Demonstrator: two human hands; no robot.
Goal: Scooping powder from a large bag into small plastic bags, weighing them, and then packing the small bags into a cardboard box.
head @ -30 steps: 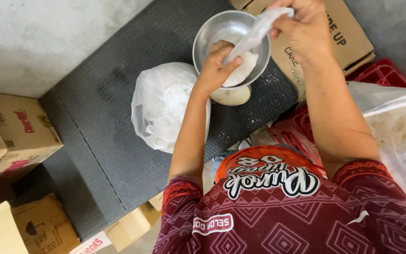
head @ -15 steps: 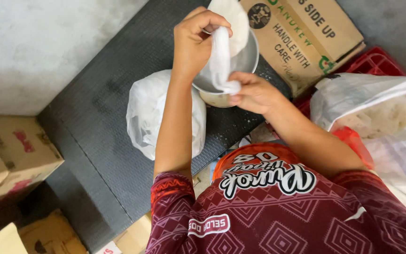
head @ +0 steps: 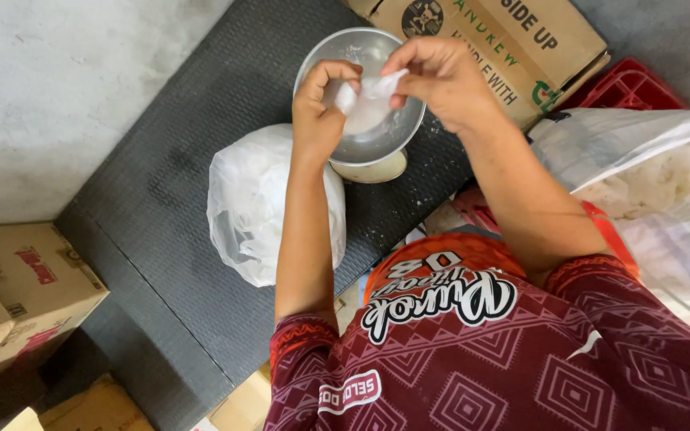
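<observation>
My left hand (head: 323, 102) and my right hand (head: 439, 78) both pinch a small white plastic bag (head: 370, 88) and hold it over a round metal bowl (head: 393, 137). The bowl rests on a cream-coloured base (head: 377, 169) on a dark ribbed mat (head: 161, 199). Inside the bowl I see a pale white residue. A large clear plastic bag of white material (head: 249, 203) lies on the mat just left of my left forearm.
A brown cardboard box (head: 513, 44) stands behind the bowl, with a red crate (head: 628, 86) to its right. More clear plastic bags (head: 640, 172) lie at the right. Cardboard boxes (head: 17, 287) stand at the lower left on a grey concrete floor (head: 65, 88).
My hands have dropped from above the bowl's far rim to over its middle. The small white bag, held stretched upright before, is now bunched between both hands.
</observation>
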